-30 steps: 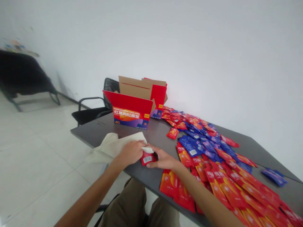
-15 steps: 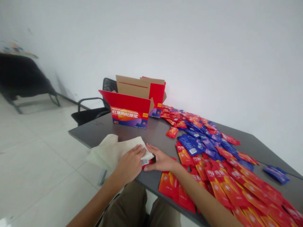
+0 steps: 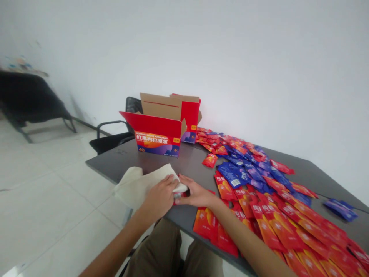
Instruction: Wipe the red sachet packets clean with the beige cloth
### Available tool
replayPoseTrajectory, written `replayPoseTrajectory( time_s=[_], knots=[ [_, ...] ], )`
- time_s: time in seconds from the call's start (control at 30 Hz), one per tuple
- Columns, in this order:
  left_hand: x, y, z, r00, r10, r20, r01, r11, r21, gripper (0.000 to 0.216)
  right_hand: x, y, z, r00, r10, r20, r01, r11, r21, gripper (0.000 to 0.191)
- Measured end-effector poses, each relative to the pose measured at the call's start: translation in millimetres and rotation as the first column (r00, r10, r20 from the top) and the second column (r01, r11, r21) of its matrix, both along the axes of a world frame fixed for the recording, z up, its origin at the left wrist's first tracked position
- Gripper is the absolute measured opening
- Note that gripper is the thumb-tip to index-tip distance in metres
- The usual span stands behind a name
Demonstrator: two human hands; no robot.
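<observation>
"What does my remote feed show?"

"A left hand (image 3: pixel 162 195) lies on a pale cloth (image 3: pixel 137 186) over a red packet (image 3: pixel 177 196) at the tabletop (image 3: pixel 191 163)'s near edge; the right hand (image 3: pixel 196 193) grasps the packet's side between thumb and fingers, presumably to steady it."

"Left fingers clenched?"

"I can't tell whether they pinch or merely press. Cloth and hands hide most of the packet; my frame crops the pile of pouches (image 3: pixel 269 221) at right."

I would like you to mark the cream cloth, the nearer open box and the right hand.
Cream cloth (image 3: pixel 141 187), head view: its spread middle.
Nearer open box (image 3: pixel 157 144), head view: printed front panel.
Right hand (image 3: pixel 197 194), head view: its back.
</observation>
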State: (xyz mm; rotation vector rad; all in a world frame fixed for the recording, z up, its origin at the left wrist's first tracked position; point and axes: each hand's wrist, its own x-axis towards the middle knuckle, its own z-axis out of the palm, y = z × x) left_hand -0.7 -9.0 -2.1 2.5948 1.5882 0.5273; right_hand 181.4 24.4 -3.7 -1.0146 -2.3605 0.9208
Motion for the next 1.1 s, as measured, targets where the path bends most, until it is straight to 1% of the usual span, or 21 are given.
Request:
replayPoseTrajectory(
  time_s=[0.07, 0.17, 0.27, 0.33, 0.4, 0.5, 0.57, 0.67, 0.73, 0.8, 0.87, 0.93, 0.97, 1.03, 1.1],
  knots=[
    [-1.4, -8.7, -6.3, 1.0, -0.015, -0.01, 0.015, 0.999, 0.032, 0.054, 0.2, -0.9, -0.9, 1.0, 0.028, -0.007, -0.028, 1.0, 0.003, 0.093],
    [-3.7, -28.3, -12.9, 0.999, -0.026, -0.027, 0.027, 0.999, 0.045, 0.058, 0.9, 0.4, -5.0, 1.0, 0.009, 0.004, -0.009, 1.0, 0.008, 0.098],
    [-4.6, -40.0, -12.3, 0.998, -0.061, -0.032, 0.062, 0.998, 0.02, 0.059, 1.1, 2.4, -8.9, 1.0, 0.008, 0.01, -0.008, 0.999, 0.042, 0.102],
    [-4.0, -35.2, -7.4, 0.998, -0.059, -0.025, 0.058, 0.998, -0.011, 0.058, 1.1, 2.5, -9.4, 1.0, 0.02, 0.015, -0.021, 0.998, 0.053, 0.099],
    [-2.8, -21.2, -0.5, 1.0, -0.011, -0.025, 0.01, 0.999, -0.033, 0.056, 1.2, 1.6, -8.4, 1.0, 0.001, 0.031, -0.001, 1.0, 0.024, 0.097],
    [-0.2, -3.5, 6.8, 0.997, 0.058, -0.052, -0.06, 0.997, -0.039, 0.051, 1.4, 0.0, -6.7, 0.998, -0.046, 0.051, 0.048, 0.998, -0.028, 0.102],
    [1.9, -6.8, 5.3, 0.997, 0.041, -0.07, -0.043, 0.999, -0.025, 0.052, 1.4, -0.2, -6.9, 0.998, -0.048, 0.045, 0.049, 0.999, -0.021, 0.102],
    [3.9, -28.9, -4.0, 0.995, -0.063, -0.075, 0.064, 0.998, 0.01, 0.057, 1.3, 0.5, -8.3, 0.999, -0.015, 0.036, 0.014, 0.999, 0.037, 0.102],
    [3.0, -37.7, -8.0, 0.994, -0.091, -0.057, 0.092, 0.996, 0.021, 0.058, 1.1, 0.7, -8.4, 0.999, 0.003, 0.04, -0.005, 0.998, 0.062, 0.103],
    [-0.1, -31.4, -6.5, 0.998, -0.051, -0.032, 0.051, 0.999, 0.006, 0.057, 0.9, 0.2, -7.3, 0.999, 0.004, 0.045, -0.006, 0.999, 0.049, 0.098],
    [-4.8, -13.9, -0.8, 1.0, 0.003, -0.014, -0.003, 1.0, -0.028, 0.054, 0.5, -0.8, -5.4, 0.999, -0.022, 0.05, 0.021, 1.0, 0.017, 0.092],
    [-9.0, 2.4, 5.3, 1.0, 0.011, -0.011, -0.011, 0.999, -0.052, 0.052, -0.1, -1.9, -3.8, 0.997, -0.043, 0.059, 0.043, 0.999, 0.0, 0.087],
    [-10.3, 6.2, 7.2, 1.0, 0.009, -0.013, -0.009, 0.998, -0.056, 0.051, -0.5, -2.4, -3.4, 0.997, -0.047, 0.06, 0.047, 0.999, 0.003, 0.085],
    [-10.6, 2.3, 7.2, 1.0, -0.009, -0.025, 0.007, 0.998, -0.056, 0.052, -1.3, -2.9, -3.5, 0.998, -0.04, 0.055, 0.039, 0.999, 0.019, 0.082],
    [-9.1, -12.0, 2.7, 0.998, -0.049, -0.026, 0.048, 0.998, -0.048, 0.056, -2.0, -3.0, -4.4, 0.998, -0.03, 0.05, 0.028, 0.999, 0.039, 0.084]
  ],
)
